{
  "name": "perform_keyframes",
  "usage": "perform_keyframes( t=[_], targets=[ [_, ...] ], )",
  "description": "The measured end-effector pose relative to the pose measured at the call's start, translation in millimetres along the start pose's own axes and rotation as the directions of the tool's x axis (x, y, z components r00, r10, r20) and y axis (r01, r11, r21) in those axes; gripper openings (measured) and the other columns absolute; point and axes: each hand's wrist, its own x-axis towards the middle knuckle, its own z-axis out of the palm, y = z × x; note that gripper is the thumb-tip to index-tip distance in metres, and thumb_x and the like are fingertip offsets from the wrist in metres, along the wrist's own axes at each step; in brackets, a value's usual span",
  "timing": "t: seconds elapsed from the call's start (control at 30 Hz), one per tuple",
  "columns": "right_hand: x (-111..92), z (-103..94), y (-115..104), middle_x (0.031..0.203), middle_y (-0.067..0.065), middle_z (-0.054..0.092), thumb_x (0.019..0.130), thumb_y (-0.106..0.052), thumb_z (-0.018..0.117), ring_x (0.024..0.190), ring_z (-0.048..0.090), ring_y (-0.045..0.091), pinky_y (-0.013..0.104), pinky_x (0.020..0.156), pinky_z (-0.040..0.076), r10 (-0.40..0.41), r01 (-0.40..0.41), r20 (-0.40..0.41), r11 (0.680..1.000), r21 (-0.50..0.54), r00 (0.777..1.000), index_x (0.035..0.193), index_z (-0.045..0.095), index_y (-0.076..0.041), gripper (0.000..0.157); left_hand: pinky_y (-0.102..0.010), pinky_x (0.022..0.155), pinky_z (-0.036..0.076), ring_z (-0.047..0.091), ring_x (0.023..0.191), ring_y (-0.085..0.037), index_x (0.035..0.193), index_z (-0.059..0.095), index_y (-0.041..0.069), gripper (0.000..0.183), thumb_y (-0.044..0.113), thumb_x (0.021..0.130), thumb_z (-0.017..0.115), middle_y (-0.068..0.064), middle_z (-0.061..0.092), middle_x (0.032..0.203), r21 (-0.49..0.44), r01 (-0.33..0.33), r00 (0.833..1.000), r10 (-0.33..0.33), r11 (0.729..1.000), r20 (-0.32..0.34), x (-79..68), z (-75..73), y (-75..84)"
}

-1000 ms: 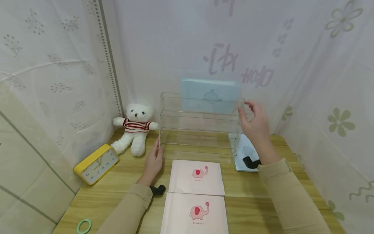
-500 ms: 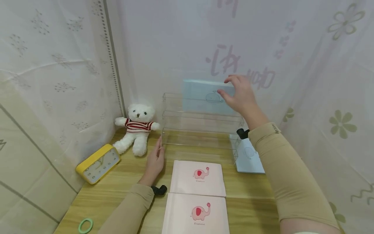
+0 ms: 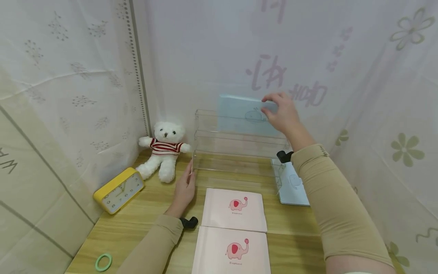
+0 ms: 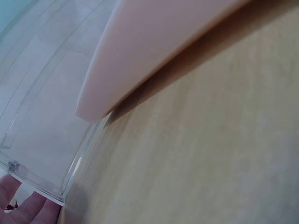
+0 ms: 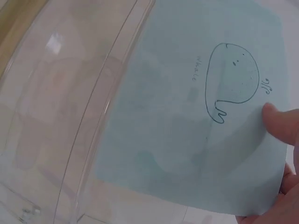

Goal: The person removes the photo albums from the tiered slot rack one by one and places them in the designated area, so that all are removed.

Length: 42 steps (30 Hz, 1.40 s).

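My right hand (image 3: 283, 114) pinches the right side of a light blue whale notebook (image 3: 232, 110), which stands upright in the top tier of a clear acrylic rack (image 3: 239, 156). In the right wrist view the thumb (image 5: 282, 122) lies on the front of its cover, with fingers partly hidden behind. My left hand (image 3: 184, 188) holds the rack's lower left side panel; the left wrist view shows its fingertips (image 4: 35, 205) at the panel's outer edge. Two pink elephant notebooks, a farther one (image 3: 217, 209) and a nearer one (image 3: 212, 249), lie before the rack.
Another blue notebook (image 3: 294, 190) lies right of the rack, partly under my right arm. Left of the rack sits a white teddy bear (image 3: 166, 148) in a striped shirt. A yellow clock (image 3: 119, 190) and a green ring (image 3: 103, 262) are on the table's left side.
My right hand has moved from the rack's upper right corner up and left to the blue notebook and taken hold of it. The left hand stays at the rack's side.
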Motion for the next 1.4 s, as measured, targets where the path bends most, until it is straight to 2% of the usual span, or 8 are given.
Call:
perform_keyframes(
  t=[0.2,0.5,0.6,0.73,0.9,1.0,1.23,1.4],
  targets=[
    [3,1.7,-4,0.153,0.018,0.063,0.108,-0.012,0.07,0.149,0.052,0.04,0.058,0.121,0.046,0.082,-0.082,-0.004,0.996,0.04,0.997,0.136,0.069,-0.014,0.028,-0.068,0.121,0.047,0.059,0.147,-0.045,0.175,0.032,0.034,0.061,0.021,0.118,0.051,-0.021,0.053,0.168,0.006,-0.005,1.0,0.005,1.0,-0.014,-0.6,2.3,1.7],
    [-2,5.5,-6,0.137,0.017,0.072,0.106,-0.004,0.065,0.139,0.06,0.037,0.053,0.118,0.048,0.114,-0.093,-0.204,0.99,0.109,0.972,0.125,0.076,-0.009,0.022,-0.072,0.122,0.044,0.054,0.151,-0.049,0.175,0.031,0.035,0.061,0.025,0.118,0.049,-0.021,0.052,0.169,0.002,-0.005,1.0,0.005,1.0,-0.011,-4.1,9.7,5.6],
    [-10,-1.6,-9,0.131,0.017,0.075,0.105,-0.001,0.063,0.135,0.062,0.038,0.053,0.117,0.049,0.056,-0.009,-0.327,0.989,0.145,0.943,0.121,0.078,-0.006,0.022,-0.072,0.116,0.048,0.058,0.145,-0.051,0.174,0.035,0.034,0.058,0.029,0.118,0.05,-0.023,0.055,0.166,0.023,-0.052,0.997,0.053,0.998,-0.049,-1.7,11.7,-1.0],
    [-25,-16.7,-13,0.119,0.02,0.077,0.103,0.001,0.069,0.124,0.066,0.039,0.05,0.111,0.052,-0.022,0.12,-0.491,0.978,0.169,0.871,0.113,0.079,0.0,0.015,-0.071,0.111,0.051,0.061,0.142,-0.051,0.174,0.036,0.034,0.057,0.032,0.118,0.049,-0.022,0.057,0.163,0.056,-0.105,0.991,0.109,0.993,-0.074,5.1,12.8,-13.9],
    [-54,-33.8,-12,0.11,0.025,0.075,0.1,0.003,0.074,0.115,0.062,0.043,0.048,0.104,0.047,-0.081,0.189,-0.564,0.972,0.137,0.822,0.108,0.078,0.004,0.01,-0.069,0.116,0.05,0.06,0.144,-0.049,0.175,0.034,0.031,0.058,0.031,0.119,0.048,-0.022,0.057,0.164,0.062,-0.071,0.996,0.074,0.996,-0.055,7.9,6.1,-12.4],
    [-78,-39.7,-4,0.106,0.026,0.072,0.097,0.005,0.074,0.11,0.06,0.044,0.039,0.1,0.044,-0.111,0.2,-0.536,0.974,0.111,0.837,0.106,0.078,0.005,0.009,-0.07,0.122,0.045,0.055,0.15,-0.049,0.176,0.032,0.03,0.059,0.03,0.119,0.048,-0.023,0.052,0.168,0.019,-0.013,1.0,0.013,1.0,-0.015,3.4,-0.5,-0.4],
    [-141,-47.8,33,0.097,0.025,0.07,0.088,0.016,0.078,0.099,0.045,-0.007,0.022,0.091,0.037,-0.125,0.177,-0.387,0.979,0.102,0.914,0.099,0.076,0.008,0.014,-0.073,0.122,0.043,0.052,0.151,-0.053,0.176,0.033,0.028,0.059,0.029,0.118,0.048,-0.027,0.051,0.167,0.02,-0.037,0.999,0.037,0.999,-0.023,0.2,0.7,-4.1],
    [-179,-52.6,72,0.099,0.021,0.077,0.085,0.016,0.083,0.101,0.048,-0.015,0.018,0.089,0.041,-0.151,0.165,-0.24,0.985,0.041,0.959,0.098,0.079,0.002,0.02,-0.073,0.118,0.047,0.059,0.144,-0.052,0.175,0.034,0.029,0.059,0.028,0.118,0.049,-0.027,0.055,0.163,0.032,-0.047,0.998,0.049,0.998,-0.041,-1.3,3.3,-3.0]
  ],
)
